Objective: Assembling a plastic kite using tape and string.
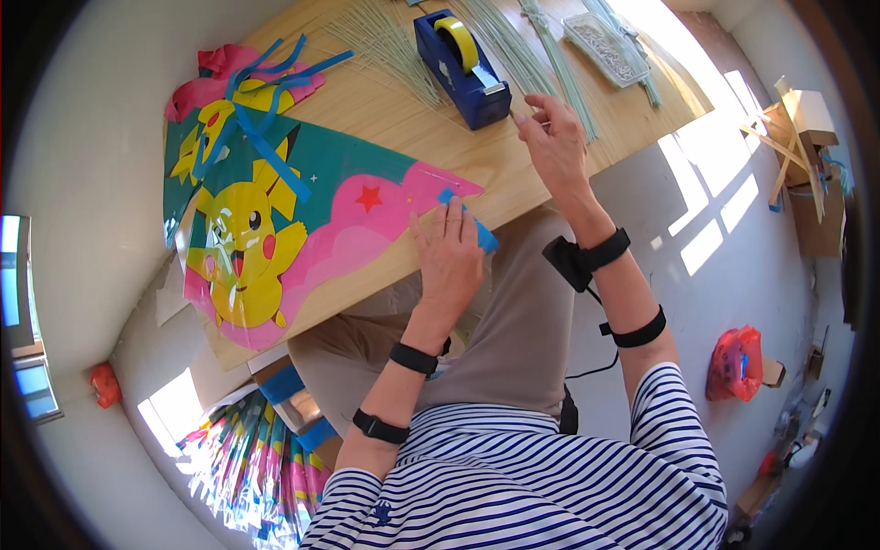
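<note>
A plastic kite [339,188] printed with a yellow cartoon figure on green and pink lies across the wooden table. My left hand [451,252] rests on its right-hand corner near the table edge, fingers stretched out and flat. A blue strip [485,236] shows beside and under those fingers. My right hand [556,142] is raised just right of a dark blue tape dispenser [466,78] with a yellow roll [458,44]. Its fingers are curled, thumb and forefinger close together near the dispenser's cutting end; whatever they pinch is too small to make out.
Thin pale sticks [390,46] lie in bundles at the table's far side, near a clear plastic box [605,48] of small parts. Blue ribbons [261,137] lie over the kite's left part. Folded colourful kites [261,467] are piled at lower left. A red bag [735,364] is on the floor at right.
</note>
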A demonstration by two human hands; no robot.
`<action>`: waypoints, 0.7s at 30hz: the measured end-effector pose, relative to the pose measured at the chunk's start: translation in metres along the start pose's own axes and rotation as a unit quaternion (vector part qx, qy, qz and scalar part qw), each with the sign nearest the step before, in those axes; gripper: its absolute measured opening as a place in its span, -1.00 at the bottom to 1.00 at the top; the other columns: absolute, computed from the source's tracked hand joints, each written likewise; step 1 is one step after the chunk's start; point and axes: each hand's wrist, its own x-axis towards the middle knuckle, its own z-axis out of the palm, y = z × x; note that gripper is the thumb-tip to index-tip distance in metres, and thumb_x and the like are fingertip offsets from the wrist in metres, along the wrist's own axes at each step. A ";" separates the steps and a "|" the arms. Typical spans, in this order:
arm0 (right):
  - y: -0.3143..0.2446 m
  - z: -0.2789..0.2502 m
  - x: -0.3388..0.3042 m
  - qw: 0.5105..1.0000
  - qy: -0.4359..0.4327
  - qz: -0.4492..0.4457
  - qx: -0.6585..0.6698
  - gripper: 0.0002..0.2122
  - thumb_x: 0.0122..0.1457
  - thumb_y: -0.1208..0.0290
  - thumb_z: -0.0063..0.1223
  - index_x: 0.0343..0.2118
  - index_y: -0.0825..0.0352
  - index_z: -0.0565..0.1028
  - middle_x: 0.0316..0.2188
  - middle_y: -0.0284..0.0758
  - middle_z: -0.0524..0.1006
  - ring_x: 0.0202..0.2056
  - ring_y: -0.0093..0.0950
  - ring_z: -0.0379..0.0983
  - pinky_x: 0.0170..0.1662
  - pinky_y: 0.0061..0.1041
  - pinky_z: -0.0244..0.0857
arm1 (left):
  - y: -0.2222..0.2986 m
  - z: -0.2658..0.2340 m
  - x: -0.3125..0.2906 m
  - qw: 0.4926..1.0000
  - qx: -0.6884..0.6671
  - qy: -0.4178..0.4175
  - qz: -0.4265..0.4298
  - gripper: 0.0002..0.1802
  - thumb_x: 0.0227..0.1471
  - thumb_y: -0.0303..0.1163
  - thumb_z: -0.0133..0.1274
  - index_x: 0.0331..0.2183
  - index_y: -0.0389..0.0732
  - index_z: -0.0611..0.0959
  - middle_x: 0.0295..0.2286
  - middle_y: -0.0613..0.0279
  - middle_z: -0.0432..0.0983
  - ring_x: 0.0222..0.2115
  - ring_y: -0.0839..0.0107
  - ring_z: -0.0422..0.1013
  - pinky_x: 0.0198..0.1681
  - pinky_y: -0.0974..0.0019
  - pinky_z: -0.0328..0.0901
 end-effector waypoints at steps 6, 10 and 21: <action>-0.018 0.028 0.071 0.990 -0.060 0.104 0.077 -0.75 0.04 0.36 0.21 -0.33 0.50 0.58 -0.58 -0.18 0.56 -0.58 -0.42 0.51 -0.45 -0.46 0.40 | 0.000 0.006 0.000 1.000 0.014 0.001 -0.001 -0.28 -0.19 -0.31 0.30 0.04 -0.32 0.48 0.13 0.03 0.31 0.16 0.10 0.21 0.28 -0.34 -0.17; -0.020 0.032 0.080 0.982 -0.099 0.139 0.081 -0.79 0.03 0.41 0.22 -0.47 0.52 0.58 -0.64 -0.22 0.54 -0.63 -0.47 0.48 -0.57 -0.48 0.37 | 0.001 0.003 -0.001 1.000 0.024 0.008 -0.001 -0.26 -0.21 -0.31 0.31 0.05 -0.32 0.48 0.13 0.04 0.31 0.16 0.10 0.21 0.28 -0.34 -0.17; 0.000 0.020 0.069 0.938 -0.104 0.163 0.288 -0.83 0.05 0.46 0.21 -0.52 0.49 0.53 -0.57 -0.27 0.53 -0.55 -0.47 0.51 -0.46 -0.54 0.42 | 0.004 0.001 -0.001 1.000 0.023 0.001 0.000 -0.26 -0.22 -0.31 0.32 0.05 -0.32 0.47 0.14 0.03 0.30 0.17 0.09 0.19 0.28 -0.34 -0.18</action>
